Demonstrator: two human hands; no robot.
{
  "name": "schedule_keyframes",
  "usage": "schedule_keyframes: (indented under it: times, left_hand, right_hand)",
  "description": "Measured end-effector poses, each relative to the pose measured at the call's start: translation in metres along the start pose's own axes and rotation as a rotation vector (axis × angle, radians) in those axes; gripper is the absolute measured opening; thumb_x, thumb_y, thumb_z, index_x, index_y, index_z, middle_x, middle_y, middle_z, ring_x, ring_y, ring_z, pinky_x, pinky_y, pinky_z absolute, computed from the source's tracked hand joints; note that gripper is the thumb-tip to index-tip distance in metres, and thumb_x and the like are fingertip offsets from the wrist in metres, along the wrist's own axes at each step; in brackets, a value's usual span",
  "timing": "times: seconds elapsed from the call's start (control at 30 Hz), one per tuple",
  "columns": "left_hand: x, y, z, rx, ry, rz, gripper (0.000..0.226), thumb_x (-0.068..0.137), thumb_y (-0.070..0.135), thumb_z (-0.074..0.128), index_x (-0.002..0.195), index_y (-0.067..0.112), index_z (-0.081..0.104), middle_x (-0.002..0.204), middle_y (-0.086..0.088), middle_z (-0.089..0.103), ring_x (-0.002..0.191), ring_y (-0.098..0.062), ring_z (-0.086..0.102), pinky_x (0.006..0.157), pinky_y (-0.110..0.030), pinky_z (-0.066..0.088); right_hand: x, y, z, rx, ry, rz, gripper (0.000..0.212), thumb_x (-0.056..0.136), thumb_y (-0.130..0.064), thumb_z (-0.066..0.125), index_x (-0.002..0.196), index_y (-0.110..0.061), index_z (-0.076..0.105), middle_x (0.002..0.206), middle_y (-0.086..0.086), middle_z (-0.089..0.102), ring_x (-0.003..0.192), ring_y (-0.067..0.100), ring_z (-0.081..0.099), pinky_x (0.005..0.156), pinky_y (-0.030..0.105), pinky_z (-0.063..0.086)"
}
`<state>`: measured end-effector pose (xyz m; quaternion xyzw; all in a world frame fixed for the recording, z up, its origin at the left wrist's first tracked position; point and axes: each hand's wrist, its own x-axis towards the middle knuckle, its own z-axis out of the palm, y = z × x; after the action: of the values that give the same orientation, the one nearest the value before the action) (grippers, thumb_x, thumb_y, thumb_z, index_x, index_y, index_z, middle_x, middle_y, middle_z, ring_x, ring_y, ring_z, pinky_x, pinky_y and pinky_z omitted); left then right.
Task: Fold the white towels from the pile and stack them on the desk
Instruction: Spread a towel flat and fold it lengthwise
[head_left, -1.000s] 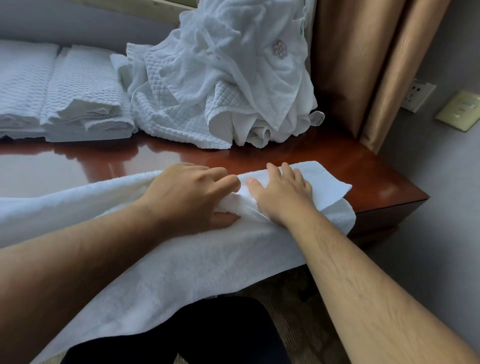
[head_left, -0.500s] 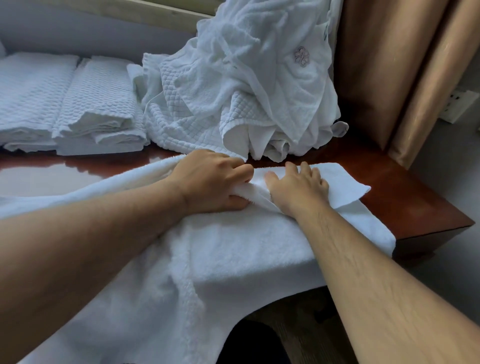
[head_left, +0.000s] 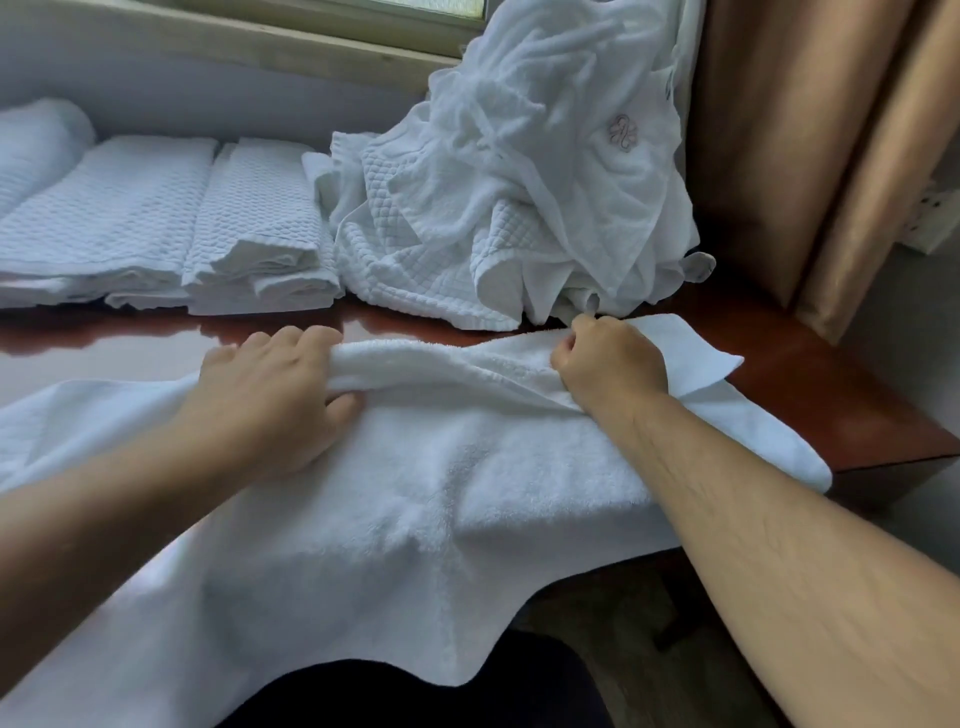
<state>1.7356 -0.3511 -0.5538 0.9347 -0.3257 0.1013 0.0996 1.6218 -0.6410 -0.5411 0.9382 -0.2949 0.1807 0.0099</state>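
Note:
A large white towel (head_left: 441, 493) lies across the front of the red-brown desk (head_left: 831, 405) and hangs over its near edge. My left hand (head_left: 270, 395) grips a raised fold of the towel's far edge, thumb under it and fingers over it. My right hand (head_left: 610, 364) is curled in a fist round the same fold further right, close to the towel's right corner. Behind them a loose pile of white towels (head_left: 530, 197) heaps up against the wall. Folded white towels (head_left: 254, 234) lie stacked at the back left.
A brown curtain (head_left: 810, 156) hangs at the right behind the desk's corner. A wall socket (head_left: 935, 218) sits beyond it. A window sill (head_left: 234, 47) runs along the back. The desk's right edge drops off to the floor.
My hands have moved apart along the towel's fold, the left one going left. My right hand went from lying flat to curled round the fold. The view has shifted right.

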Motion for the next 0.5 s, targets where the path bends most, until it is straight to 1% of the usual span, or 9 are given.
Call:
schedule_keyframes:
  times: [0.03, 0.07, 0.1, 0.17, 0.23, 0.3, 0.37, 0.43, 0.5]
  left_hand:
    - [-0.006, -0.007, -0.003, -0.008, -0.027, -0.018, 0.054, 0.09, 0.061, 0.043, 0.136, 0.033, 0.043, 0.124, 0.003, 0.054, 0.114, -0.024, 0.05, 0.094, -0.045, 0.036]
    - [-0.011, -0.011, -0.004, -0.026, -0.026, -0.018, 0.049, 0.091, 0.058, 0.044, 0.133, 0.033, 0.047, 0.122, 0.005, 0.054, 0.113, -0.024, 0.05, 0.095, -0.045, 0.036]
    - [-0.015, -0.011, -0.004, -0.045, -0.002, -0.006, 0.043, 0.092, 0.056, 0.045, 0.127, 0.033, 0.051, 0.118, 0.006, 0.055, 0.111, -0.023, 0.05, 0.094, -0.044, 0.036]
    - [-0.017, -0.008, -0.004, -0.064, 0.06, 0.028, 0.033, 0.093, 0.05, 0.047, 0.116, 0.028, 0.055, 0.109, 0.005, 0.058, 0.105, -0.024, 0.052, 0.091, -0.043, 0.037]
    - [-0.012, -0.005, -0.002, -0.045, 0.118, 0.084, 0.026, 0.093, 0.045, 0.049, 0.108, 0.024, 0.056, 0.102, 0.004, 0.062, 0.098, -0.026, 0.056, 0.087, -0.042, 0.037]
    - [-0.004, -0.007, -0.002, 0.001, 0.168, 0.152, 0.021, 0.093, 0.041, 0.052, 0.099, 0.021, 0.056, 0.093, 0.002, 0.065, 0.091, -0.028, 0.06, 0.083, -0.041, 0.037]
    - [0.009, -0.012, -0.003, 0.025, 0.207, 0.208, 0.016, 0.093, 0.035, 0.056, 0.095, 0.018, 0.055, 0.088, 0.001, 0.068, 0.088, -0.03, 0.065, 0.082, -0.04, 0.038]
    - [0.023, -0.018, -0.004, 0.025, 0.242, 0.275, 0.013, 0.092, 0.027, 0.062, 0.091, 0.017, 0.054, 0.085, -0.001, 0.068, 0.084, -0.029, 0.067, 0.083, -0.042, 0.041]
    - [0.039, -0.023, -0.005, 0.079, 0.27, 0.334, 0.013, 0.091, 0.022, 0.066, 0.092, 0.015, 0.056, 0.086, -0.003, 0.066, 0.083, -0.03, 0.068, 0.083, -0.045, 0.042]
  right_hand:
    - [0.001, -0.007, -0.004, -0.009, -0.031, 0.007, 0.023, 0.098, -0.021, 0.046, 0.103, -0.007, 0.063, 0.109, 0.014, 0.065, 0.092, 0.029, 0.056, 0.068, 0.035, 0.04]
    - [0.0, -0.017, -0.008, 0.022, -0.039, -0.011, 0.022, 0.098, -0.023, 0.047, 0.101, -0.009, 0.064, 0.107, 0.012, 0.066, 0.091, 0.027, 0.057, 0.069, 0.034, 0.042]
    - [-0.002, -0.031, -0.013, 0.113, -0.042, -0.05, 0.023, 0.098, -0.027, 0.048, 0.095, -0.011, 0.065, 0.098, 0.007, 0.067, 0.089, 0.025, 0.058, 0.069, 0.033, 0.044]
    - [-0.01, -0.067, -0.02, 0.419, -0.083, -0.163, 0.026, 0.095, -0.039, 0.052, 0.081, -0.02, 0.062, 0.083, -0.003, 0.064, 0.081, 0.017, 0.06, 0.065, 0.031, 0.045]
    - [-0.023, -0.1, -0.022, 0.608, -0.197, -0.323, 0.028, 0.09, -0.052, 0.057, 0.086, -0.025, 0.064, 0.086, -0.011, 0.061, 0.082, 0.007, 0.058, 0.067, 0.026, 0.043]
    - [-0.034, -0.118, -0.013, 0.524, -0.257, -0.469, 0.038, 0.086, -0.057, 0.062, 0.104, -0.025, 0.065, 0.098, -0.007, 0.06, 0.093, 0.011, 0.056, 0.08, 0.028, 0.045]
    - [-0.036, -0.123, 0.001, 0.36, -0.201, -0.496, 0.046, 0.087, -0.056, 0.063, 0.119, -0.023, 0.061, 0.109, -0.002, 0.06, 0.105, 0.019, 0.052, 0.093, 0.037, 0.044]
    - [-0.032, -0.125, 0.01, 0.359, -0.123, -0.454, 0.042, 0.089, -0.047, 0.061, 0.123, -0.023, 0.059, 0.111, -0.001, 0.061, 0.107, 0.023, 0.051, 0.097, 0.042, 0.043]
    - [-0.025, -0.131, 0.017, 0.396, -0.047, -0.446, 0.033, 0.089, -0.036, 0.058, 0.119, -0.022, 0.06, 0.109, 0.0, 0.061, 0.105, 0.024, 0.051, 0.096, 0.042, 0.043]
